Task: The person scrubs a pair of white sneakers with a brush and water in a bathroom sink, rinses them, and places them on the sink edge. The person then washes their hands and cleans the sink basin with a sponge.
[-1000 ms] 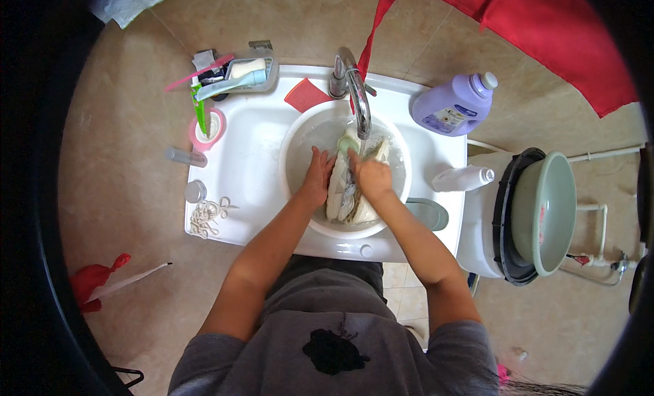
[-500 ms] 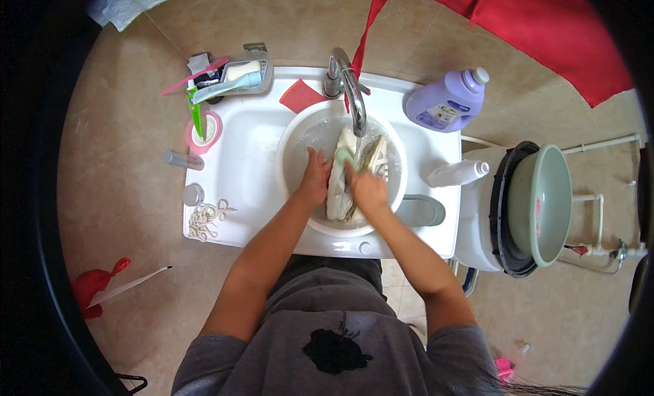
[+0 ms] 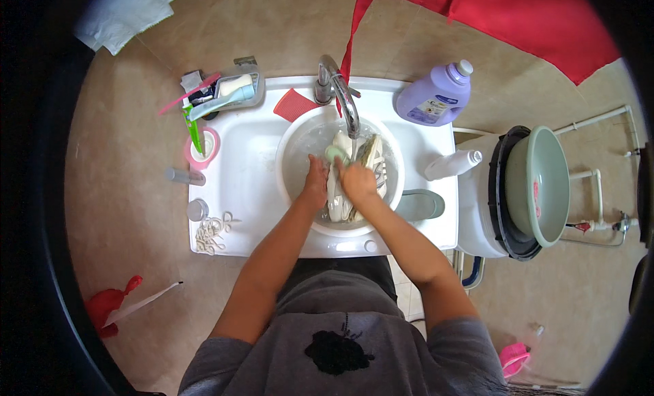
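Shifted slightly farther with right hand (image 3: 359, 182), apparently curled round pale green brush (image 3: 335, 153), open with left hand (image 3: 315, 183) beside white shoe (image 3: 336, 197), in white basin (image 3: 340, 230) of water (image 3: 298, 148).

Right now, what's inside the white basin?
Water, what look like two white sneakers, a pale green tool, the left hand and the right hand. The right hand partly covers the sneakers; the bottom of the basin beneath them is hidden.

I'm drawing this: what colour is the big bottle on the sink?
The big bottle is light purple, best seen in the head view.
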The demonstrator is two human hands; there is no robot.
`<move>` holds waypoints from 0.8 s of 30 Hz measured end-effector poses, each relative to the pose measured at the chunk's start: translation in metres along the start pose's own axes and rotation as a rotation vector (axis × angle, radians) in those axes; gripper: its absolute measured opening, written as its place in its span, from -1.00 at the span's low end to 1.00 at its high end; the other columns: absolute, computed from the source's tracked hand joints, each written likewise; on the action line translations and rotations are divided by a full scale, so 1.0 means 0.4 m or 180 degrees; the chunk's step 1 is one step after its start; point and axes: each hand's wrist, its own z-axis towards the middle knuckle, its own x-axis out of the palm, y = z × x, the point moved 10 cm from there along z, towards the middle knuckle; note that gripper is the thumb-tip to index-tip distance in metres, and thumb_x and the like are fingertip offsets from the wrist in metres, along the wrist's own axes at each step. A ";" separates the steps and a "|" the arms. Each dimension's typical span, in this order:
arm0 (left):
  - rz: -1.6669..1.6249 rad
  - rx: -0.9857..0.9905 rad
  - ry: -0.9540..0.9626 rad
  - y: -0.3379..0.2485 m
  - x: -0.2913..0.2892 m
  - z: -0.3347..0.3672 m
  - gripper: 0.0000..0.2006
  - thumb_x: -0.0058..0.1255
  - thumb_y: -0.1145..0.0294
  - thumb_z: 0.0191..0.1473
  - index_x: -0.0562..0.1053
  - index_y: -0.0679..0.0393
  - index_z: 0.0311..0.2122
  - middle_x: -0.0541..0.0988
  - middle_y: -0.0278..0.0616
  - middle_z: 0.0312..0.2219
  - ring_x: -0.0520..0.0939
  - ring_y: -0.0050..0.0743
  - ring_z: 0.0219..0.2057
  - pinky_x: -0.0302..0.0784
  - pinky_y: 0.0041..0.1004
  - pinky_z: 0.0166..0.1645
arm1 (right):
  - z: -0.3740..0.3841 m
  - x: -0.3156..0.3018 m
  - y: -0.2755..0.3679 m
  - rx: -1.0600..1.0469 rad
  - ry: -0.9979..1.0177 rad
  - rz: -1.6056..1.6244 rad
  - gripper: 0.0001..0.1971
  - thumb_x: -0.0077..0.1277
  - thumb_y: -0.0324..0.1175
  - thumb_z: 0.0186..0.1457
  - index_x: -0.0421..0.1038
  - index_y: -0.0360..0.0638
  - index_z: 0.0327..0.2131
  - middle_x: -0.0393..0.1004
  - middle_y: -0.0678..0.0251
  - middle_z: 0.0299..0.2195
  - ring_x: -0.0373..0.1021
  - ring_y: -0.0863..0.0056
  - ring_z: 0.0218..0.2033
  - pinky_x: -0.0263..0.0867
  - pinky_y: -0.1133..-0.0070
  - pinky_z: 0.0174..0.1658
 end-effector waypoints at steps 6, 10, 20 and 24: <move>0.0527 0.0391 0.0270 0.016 0.013 0.020 -0.27 -0.50 -0.35 0.18 0.31 0.08 0.13 0.50 -0.20 -0.07 0.52 -0.30 -0.08 0.42 -0.29 0.07 | 0.141 0.023 -0.121 0.0648 0.0137 0.0631 -0.64 -0.27 -0.35 0.20 0.31 -0.12 0.05 0.51 0.04 -0.39 0.51 0.14 -0.30 0.46 0.33 -0.34; 0.0047 -0.0408 0.0289 0.069 -0.029 0.074 -0.24 -0.57 -0.35 0.19 0.28 0.12 0.16 0.46 -0.16 0.00 0.48 -0.27 -0.01 0.36 -0.25 0.12 | -0.022 0.012 0.015 -0.0038 0.0429 0.0236 -0.62 -0.26 -0.36 0.20 0.29 -0.01 0.09 0.52 0.10 -0.38 0.52 0.18 -0.37 0.46 0.35 -0.40; 0.0885 0.0140 -0.0222 -0.056 0.010 0.229 -0.62 0.01 0.00 0.14 0.43 0.08 -0.11 0.52 -0.26 -0.33 0.51 -0.38 -0.30 0.45 -0.29 -0.10 | 0.020 -0.025 -0.096 0.0352 0.0351 0.0633 -0.68 -0.20 -0.28 0.21 0.39 -0.12 -0.02 0.56 0.18 -0.42 0.52 0.25 -0.38 0.44 0.40 -0.38; 0.2008 0.0534 0.0277 -0.071 0.095 0.195 -0.40 0.22 0.07 -0.02 0.30 0.04 0.10 0.45 -0.25 -0.09 0.42 -0.33 -0.04 0.38 -0.27 0.03 | -0.095 -0.036 -0.179 0.0772 0.0191 0.1196 -0.69 -0.24 -0.15 0.25 0.42 0.06 -0.04 0.56 0.17 -0.45 0.51 0.19 -0.42 0.43 0.33 -0.36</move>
